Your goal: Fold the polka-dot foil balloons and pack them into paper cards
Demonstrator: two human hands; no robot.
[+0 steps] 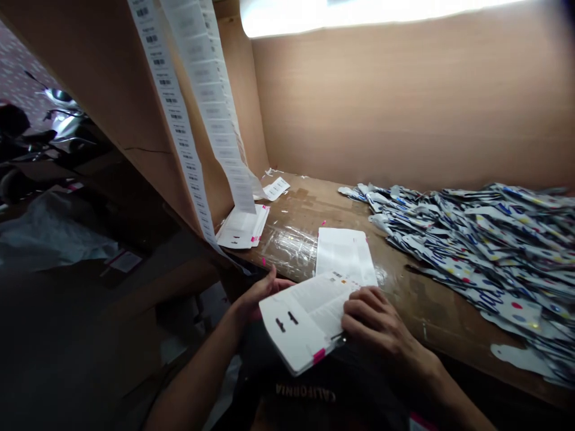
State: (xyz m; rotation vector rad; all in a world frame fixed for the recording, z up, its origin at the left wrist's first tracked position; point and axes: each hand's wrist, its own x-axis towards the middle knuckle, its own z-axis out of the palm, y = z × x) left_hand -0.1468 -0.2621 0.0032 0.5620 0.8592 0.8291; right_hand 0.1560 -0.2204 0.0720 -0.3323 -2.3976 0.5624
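My right fingers (362, 305) are curled closed over the edge of the white card (305, 320), gripping it, with the thumb of that right hand (381, 323) hidden beneath. My left hand (258, 296) is open, its fingers loosely spread just beside the card's upper-left edge; I can't tell whether they touch it. I hold the card above my lap, over the desk's near edge, its two dark slots towards me and a pink tape strip (318, 356) on its lower edge. Printed text covers its upper face.

Just beyond it, a white sheet (345, 257) lies flat on the wooden desk (426, 299), beside a patch of clear tape (291, 251). Farther left sits a stack of white cards (242, 226), with two barcode label strips (179, 126) hanging down the wooden panel above it. To the right, a large heap of printed foil pouches (476, 245) spreads against the back wall (404, 102).
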